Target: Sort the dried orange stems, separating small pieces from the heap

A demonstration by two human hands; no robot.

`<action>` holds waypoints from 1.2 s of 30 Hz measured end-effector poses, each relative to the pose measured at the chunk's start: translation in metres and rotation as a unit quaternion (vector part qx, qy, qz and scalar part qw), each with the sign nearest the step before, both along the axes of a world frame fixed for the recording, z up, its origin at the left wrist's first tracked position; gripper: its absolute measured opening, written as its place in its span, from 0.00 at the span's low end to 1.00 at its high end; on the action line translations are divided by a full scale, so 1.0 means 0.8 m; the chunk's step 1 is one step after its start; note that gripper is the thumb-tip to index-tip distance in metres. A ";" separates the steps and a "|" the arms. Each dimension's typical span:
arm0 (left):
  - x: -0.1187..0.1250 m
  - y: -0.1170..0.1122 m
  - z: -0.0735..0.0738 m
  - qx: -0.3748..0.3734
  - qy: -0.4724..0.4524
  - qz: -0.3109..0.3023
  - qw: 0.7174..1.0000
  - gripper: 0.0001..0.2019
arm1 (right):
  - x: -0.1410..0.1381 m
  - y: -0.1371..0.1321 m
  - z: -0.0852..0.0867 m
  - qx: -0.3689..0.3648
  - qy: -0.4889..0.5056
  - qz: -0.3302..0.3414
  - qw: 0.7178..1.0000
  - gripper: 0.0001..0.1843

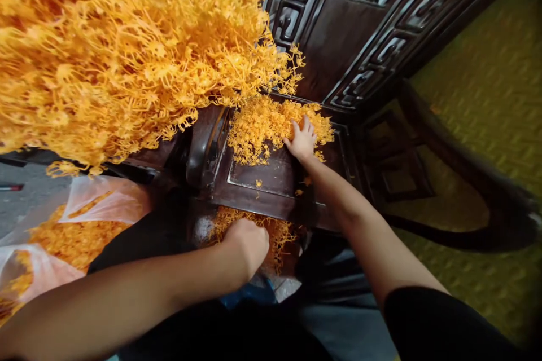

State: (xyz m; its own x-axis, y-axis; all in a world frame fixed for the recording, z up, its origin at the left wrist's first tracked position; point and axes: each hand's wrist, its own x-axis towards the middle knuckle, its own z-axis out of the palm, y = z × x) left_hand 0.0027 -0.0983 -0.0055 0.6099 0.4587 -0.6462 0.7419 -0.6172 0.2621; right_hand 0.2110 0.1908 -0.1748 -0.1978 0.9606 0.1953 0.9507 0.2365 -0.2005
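My right hand [302, 139] reaches onto a dark wooden chair seat [262, 176]. Its fingers are spread and touch the right part of a loose pile of small orange-yellow plastic pieces [258, 127], star-shaped heads with thin legs. In front of the seat's near edge, my left hand [249, 241] is closed in a fist. Whatever it holds, if anything, is hidden by the fingers. Just beyond and below that fist, more orange pieces [279, 237] show in a heap under the seat's edge. A few single pieces lie near the front of the seat.
A big mound of orange pieces [127, 62] rises at the upper left, beyond the chair's armrest [199, 152]. On the floor at the left stands a whitish plastic bag [101, 197] with more pieces. The carved chair back [339, 28] and right armrest [461, 180] bound the seat.
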 end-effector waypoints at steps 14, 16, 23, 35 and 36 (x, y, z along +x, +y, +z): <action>-0.001 -0.007 -0.001 0.021 -0.017 0.016 1.000 0.19 | 0.107 -0.133 0.064 -0.193 -0.047 0.120 0.973 0.70; 0.000 -0.013 0.002 0.030 -0.023 0.017 0.999 0.19 | 0.108 -0.184 0.033 -0.186 -0.057 0.070 0.978 0.72; 0.006 -0.029 0.002 0.041 -0.023 0.005 0.999 0.17 | 0.112 -0.118 0.011 -0.122 -0.051 0.072 0.989 0.60; -0.009 -0.022 0.010 0.024 -0.019 0.024 0.999 0.17 | -0.012 -0.197 0.041 -0.151 -0.091 0.537 0.825 0.35; -0.009 -0.023 0.010 0.020 -0.020 0.026 0.999 0.17 | -0.011 -0.200 0.033 -0.167 -0.090 0.542 0.818 0.34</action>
State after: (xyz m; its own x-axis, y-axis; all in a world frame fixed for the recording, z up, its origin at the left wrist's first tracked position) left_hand -0.0047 -0.1164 0.0025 0.6099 0.5151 -0.6022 0.7626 -0.5881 0.2693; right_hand 0.2021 0.0305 -0.1482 -0.9663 0.1943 -0.1690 0.2389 0.9214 -0.3064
